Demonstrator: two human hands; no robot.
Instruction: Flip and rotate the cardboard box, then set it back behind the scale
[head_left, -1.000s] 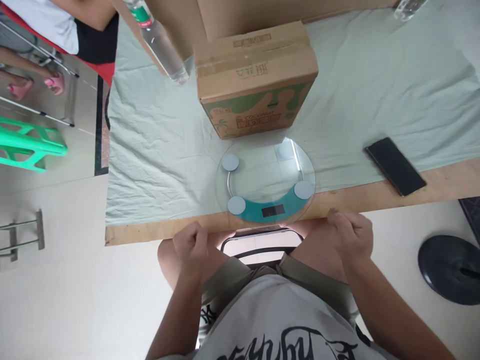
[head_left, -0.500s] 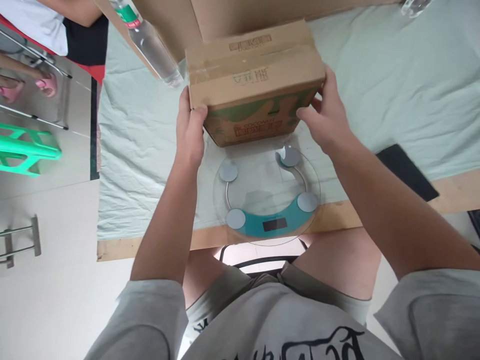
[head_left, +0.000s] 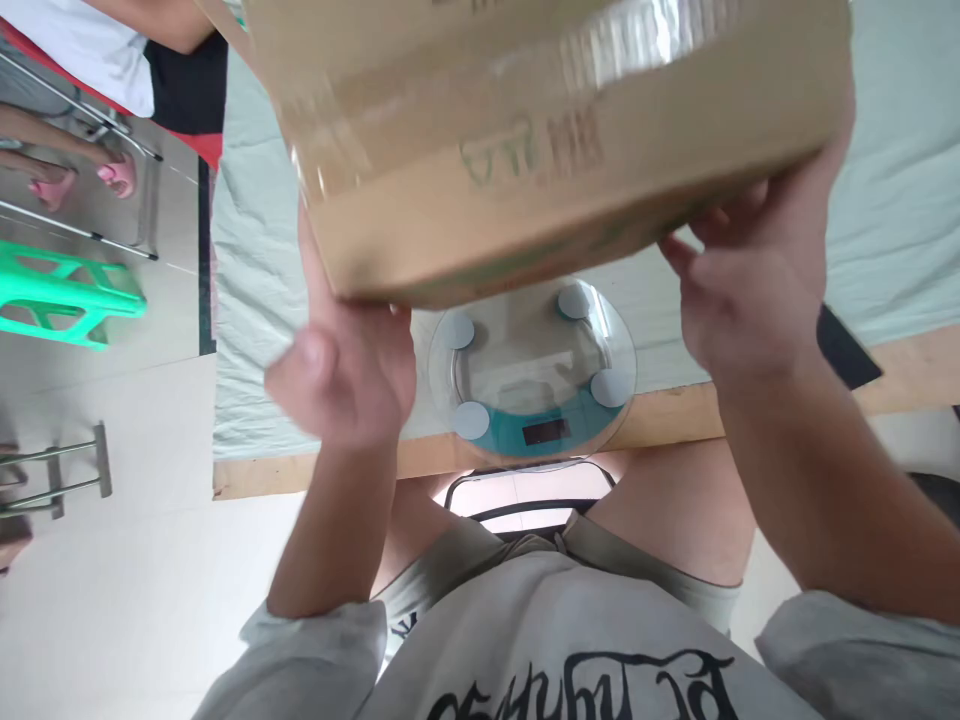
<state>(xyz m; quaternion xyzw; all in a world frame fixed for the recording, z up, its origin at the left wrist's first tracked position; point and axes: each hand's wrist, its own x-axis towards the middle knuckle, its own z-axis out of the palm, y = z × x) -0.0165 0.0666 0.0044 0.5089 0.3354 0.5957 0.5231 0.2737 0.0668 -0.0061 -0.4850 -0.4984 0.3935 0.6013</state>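
A brown cardboard box (head_left: 547,130) with tape across its top fills the upper part of the view, lifted off the table and close to the camera. My left hand (head_left: 345,370) grips its lower left corner from beneath. My right hand (head_left: 757,290) holds its right underside. Below the box, a round glass scale (head_left: 532,365) with a teal display band and grey round pads lies at the table's near edge, with nothing on it.
A pale green cloth (head_left: 892,200) covers the wooden table (head_left: 900,375). A black phone (head_left: 844,350) lies partly hidden behind my right wrist. Another person (head_left: 112,50) sits at the far left by a green plastic stool (head_left: 60,295).
Both hands rose from my lap, took hold of the box on the table, and lifted it up toward the camera. The bottle is now hidden behind the box.
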